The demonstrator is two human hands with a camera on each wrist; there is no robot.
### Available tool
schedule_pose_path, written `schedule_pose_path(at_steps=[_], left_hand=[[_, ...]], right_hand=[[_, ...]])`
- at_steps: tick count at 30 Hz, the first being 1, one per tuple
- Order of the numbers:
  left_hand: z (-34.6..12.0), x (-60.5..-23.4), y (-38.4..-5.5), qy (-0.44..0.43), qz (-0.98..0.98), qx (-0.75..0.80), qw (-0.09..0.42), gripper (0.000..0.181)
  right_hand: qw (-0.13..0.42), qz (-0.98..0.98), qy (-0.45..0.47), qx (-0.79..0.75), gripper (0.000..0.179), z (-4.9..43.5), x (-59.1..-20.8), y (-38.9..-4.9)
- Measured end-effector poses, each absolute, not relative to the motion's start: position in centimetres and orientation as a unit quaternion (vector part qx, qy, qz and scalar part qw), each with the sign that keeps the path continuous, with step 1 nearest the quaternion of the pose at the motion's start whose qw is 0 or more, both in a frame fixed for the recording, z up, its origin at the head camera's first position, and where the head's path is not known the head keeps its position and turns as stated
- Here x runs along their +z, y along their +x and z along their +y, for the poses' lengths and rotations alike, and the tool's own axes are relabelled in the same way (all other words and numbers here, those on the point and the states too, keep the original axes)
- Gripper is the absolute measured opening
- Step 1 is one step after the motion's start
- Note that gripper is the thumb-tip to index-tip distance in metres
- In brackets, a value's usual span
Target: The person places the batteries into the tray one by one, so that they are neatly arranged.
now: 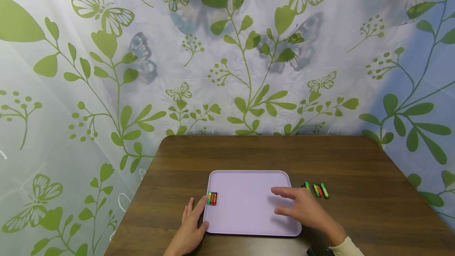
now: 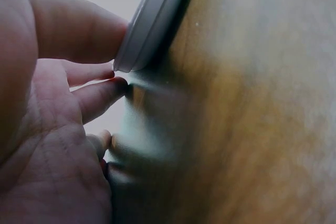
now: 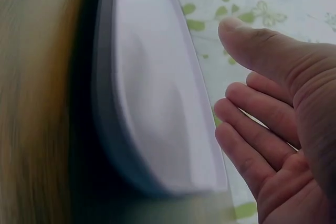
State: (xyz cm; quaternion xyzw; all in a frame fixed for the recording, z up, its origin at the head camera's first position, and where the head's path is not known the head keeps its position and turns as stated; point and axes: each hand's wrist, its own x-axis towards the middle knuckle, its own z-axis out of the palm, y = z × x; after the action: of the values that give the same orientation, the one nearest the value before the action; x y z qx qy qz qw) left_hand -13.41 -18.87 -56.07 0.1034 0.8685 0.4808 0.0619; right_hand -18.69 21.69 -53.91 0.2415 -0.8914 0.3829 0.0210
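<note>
A light purple tray [image 1: 249,208] lies on the wooden table. Inside it, along the left edge, three small batteries [image 1: 212,198] lie side by side, one green and yellow, the others mostly red. My left hand [image 1: 190,224] rests at the tray's left edge, its thumb touching the rim [image 2: 149,30] and its fingers extended on the table. Over the right part of the tray hovers my right hand [image 1: 305,208], thumb and fingers apart, holding nothing. Beyond it, to the right of the tray, lie several more green and red batteries [image 1: 321,191], some partly hidden by that hand.
The brown table [image 1: 373,208] extends on all sides of the tray. Behind it hangs a white curtain [image 1: 227,70] with green leaves and butterflies. A dark object [image 1: 318,251] shows by the right wrist at the lower edge.
</note>
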Motion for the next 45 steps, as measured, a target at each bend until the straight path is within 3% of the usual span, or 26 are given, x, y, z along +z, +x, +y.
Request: schedule_pose_path(at_steps=[16,24,37,45], left_hand=[[-19.0,-56.2,-13.3,0.112,0.869,0.480,0.041,0.074],[-19.0,-56.0,-13.4,0.110,0.871,0.475,0.052,0.075],[-18.9,-56.0,-13.3,0.109,0.870,0.478,0.056,0.076],[-18.8,-56.0,-13.3,0.105,0.867,0.484,0.062,0.076]], right_hand=[[0.053,-0.892,0.240,0.379,0.055,26.7,-53.2,-17.4],[-0.004,-0.913,0.196,0.357,0.056,28.9,-52.8,-16.9],[-0.025,-0.930,0.168,0.325,0.057,30.8,-53.2,-16.3],[0.011,-0.936,0.186,0.298,0.056,31.0,-53.8,-16.2]])
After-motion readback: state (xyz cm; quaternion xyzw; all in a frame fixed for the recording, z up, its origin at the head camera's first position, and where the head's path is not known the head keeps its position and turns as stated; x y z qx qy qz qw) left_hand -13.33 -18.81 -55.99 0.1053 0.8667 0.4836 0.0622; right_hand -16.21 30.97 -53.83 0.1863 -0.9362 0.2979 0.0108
